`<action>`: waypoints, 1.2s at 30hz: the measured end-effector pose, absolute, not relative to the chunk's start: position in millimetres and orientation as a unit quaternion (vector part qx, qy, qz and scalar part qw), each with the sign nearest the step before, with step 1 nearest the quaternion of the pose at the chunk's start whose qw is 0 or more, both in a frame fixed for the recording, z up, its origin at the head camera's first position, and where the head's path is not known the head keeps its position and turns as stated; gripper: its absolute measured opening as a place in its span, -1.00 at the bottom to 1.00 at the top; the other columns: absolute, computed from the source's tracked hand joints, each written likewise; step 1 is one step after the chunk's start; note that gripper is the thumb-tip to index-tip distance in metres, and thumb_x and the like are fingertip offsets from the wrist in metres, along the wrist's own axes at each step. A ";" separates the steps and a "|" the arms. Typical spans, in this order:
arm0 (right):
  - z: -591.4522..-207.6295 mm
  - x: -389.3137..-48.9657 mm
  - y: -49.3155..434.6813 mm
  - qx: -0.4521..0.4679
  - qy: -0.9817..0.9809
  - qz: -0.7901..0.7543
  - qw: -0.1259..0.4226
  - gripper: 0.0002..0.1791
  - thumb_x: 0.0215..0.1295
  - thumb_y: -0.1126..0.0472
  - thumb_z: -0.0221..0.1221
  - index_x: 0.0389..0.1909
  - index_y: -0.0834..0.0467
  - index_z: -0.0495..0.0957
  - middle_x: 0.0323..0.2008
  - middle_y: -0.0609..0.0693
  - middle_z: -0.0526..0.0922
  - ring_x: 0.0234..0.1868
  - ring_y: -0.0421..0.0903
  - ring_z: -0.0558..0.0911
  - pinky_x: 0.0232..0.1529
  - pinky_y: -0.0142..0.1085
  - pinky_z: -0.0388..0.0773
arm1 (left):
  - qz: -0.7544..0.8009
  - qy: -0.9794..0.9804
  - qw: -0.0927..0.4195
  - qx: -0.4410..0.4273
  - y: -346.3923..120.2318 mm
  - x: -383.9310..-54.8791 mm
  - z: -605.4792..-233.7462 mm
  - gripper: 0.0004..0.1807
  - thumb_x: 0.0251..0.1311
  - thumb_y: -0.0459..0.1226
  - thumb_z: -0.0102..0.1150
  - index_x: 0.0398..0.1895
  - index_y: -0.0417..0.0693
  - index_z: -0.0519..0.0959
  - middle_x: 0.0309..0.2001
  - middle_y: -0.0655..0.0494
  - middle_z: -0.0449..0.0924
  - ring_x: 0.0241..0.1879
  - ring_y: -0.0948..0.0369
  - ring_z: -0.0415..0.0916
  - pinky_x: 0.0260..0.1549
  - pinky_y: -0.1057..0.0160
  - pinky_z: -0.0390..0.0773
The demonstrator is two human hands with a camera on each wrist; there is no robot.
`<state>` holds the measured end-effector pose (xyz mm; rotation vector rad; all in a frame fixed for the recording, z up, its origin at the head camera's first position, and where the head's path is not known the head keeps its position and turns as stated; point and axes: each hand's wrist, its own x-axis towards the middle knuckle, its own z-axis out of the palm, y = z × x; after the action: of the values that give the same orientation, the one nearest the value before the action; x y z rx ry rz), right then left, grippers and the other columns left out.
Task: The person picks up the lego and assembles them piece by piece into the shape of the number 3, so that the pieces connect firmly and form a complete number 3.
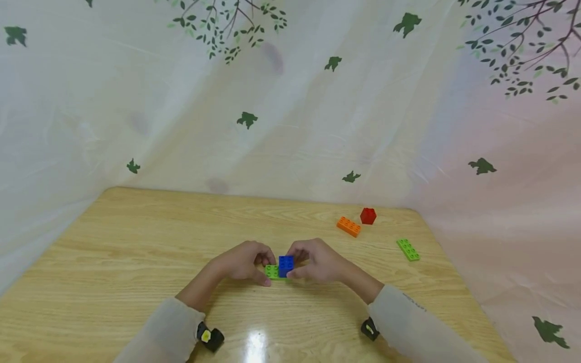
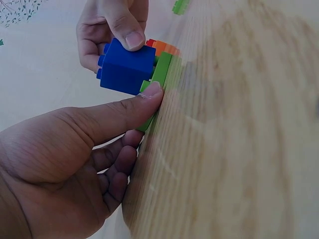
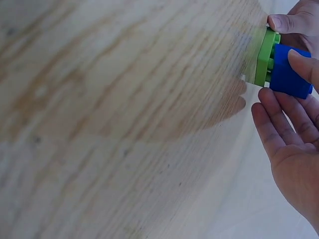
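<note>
A pale cloth (image 1: 290,151) printed with leaves hung behind the wood-grained table (image 1: 181,217). Over the table's middle, the left hand (image 1: 245,262) and right hand (image 1: 320,262) faced each other, each drawn to a narrow pinch. Toward the far right lay an orange brick (image 1: 349,227), with another green plate (image 1: 408,249) nearer the right edge. The left hand held a green plate (image 1: 272,271) low at the tabletop; the right held a blue block (image 1: 286,266) over its studs. Just beside the orange brick sat a red block (image 1: 368,216).
</note>
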<state>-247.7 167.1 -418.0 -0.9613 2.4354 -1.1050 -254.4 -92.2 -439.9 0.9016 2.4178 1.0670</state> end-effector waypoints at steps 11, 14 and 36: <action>-421.1 -248.6 169.8 -0.316 0.843 -0.406 0.159 -0.75 0.19 0.20 0.49 -0.17 0.07 0.65 -0.27 -0.14 0.73 -0.19 -0.14 0.70 -0.04 -0.28 0.63 | 0.383 0.850 0.172 0.318 -90.9 -253.8 -437.3 -0.64 0.01 -0.24 0.61 -0.15 -0.02 0.65 -0.27 0.20 0.56 -0.26 0.19 0.45 -0.21 0.20 0.49; -420.1 -248.0 169.7 -0.313 0.846 -0.401 0.159 -0.75 0.19 0.20 0.49 -0.17 0.05 0.65 -0.28 -0.16 0.72 -0.20 -0.16 0.70 -0.05 -0.29 0.63 | 0.385 0.849 0.175 0.318 -90.5 -253.4 -437.0 -0.65 0.02 -0.24 0.61 -0.15 -0.02 0.65 -0.27 0.19 0.56 -0.26 0.18 0.45 -0.21 0.20 0.49; -417.6 -245.8 167.2 -0.313 0.857 -0.379 0.156 -0.77 0.21 0.19 0.48 -0.18 0.03 0.64 -0.28 -0.18 0.71 -0.22 -0.18 0.69 -0.09 -0.33 0.63 | 0.385 0.848 0.173 0.321 -91.7 -254.9 -439.2 -0.64 0.02 -0.22 0.61 -0.15 -0.02 0.65 -0.29 0.19 0.56 -0.29 0.20 0.42 -0.25 0.21 0.47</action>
<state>-245.8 167.2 -417.6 -0.8967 2.4532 -1.0864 -254.9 -91.7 -439.2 0.9096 2.4066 1.0915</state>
